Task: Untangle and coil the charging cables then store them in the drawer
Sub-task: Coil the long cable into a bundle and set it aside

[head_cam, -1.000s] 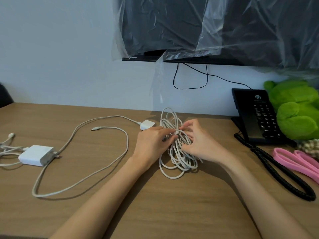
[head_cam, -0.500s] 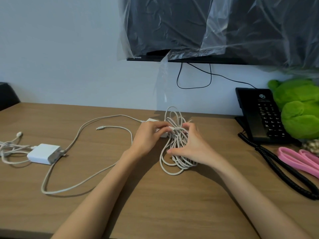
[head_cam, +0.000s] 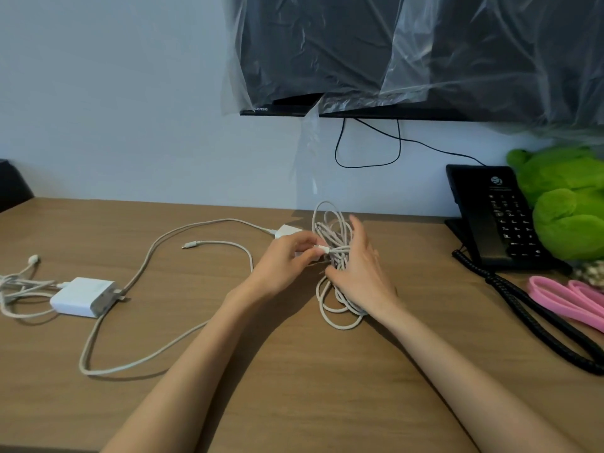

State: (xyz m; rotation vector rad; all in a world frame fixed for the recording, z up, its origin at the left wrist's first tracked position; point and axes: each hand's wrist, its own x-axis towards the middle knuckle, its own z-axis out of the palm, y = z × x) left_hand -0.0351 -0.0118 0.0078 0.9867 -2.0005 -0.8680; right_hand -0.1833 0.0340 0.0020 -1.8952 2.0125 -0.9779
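Note:
A tangled bundle of white charging cable [head_cam: 330, 223] lies in the middle of the wooden desk [head_cam: 294, 387]. My left hand [head_cam: 284, 259] pinches a white plug end at the bundle's left side. My right hand [head_cam: 359, 273] lies over the bundle's right side, fingers spread and reaching through the loops. A small white adapter [head_cam: 287, 231] sits just behind my left hand. A long loose white cable [head_cam: 130, 279] loops across the desk's left half. It runs past a white power brick [head_cam: 83, 297] with more white leads [head_cam: 19, 286] at the far left.
A black desk phone [head_cam: 496, 217] with a coiled cord [head_cam: 536, 322] stands at the right. Beside it are a green plush toy [head_cam: 568, 204] and pink bands [head_cam: 568, 302]. A plastic-covered screen [head_cam: 408, 53] hangs on the wall above. No drawer is in view.
My left hand has drawn the plug end a little out to the left of the bundle. My right hand has shifted onto the bundle's right side, fingers opening over the loops.

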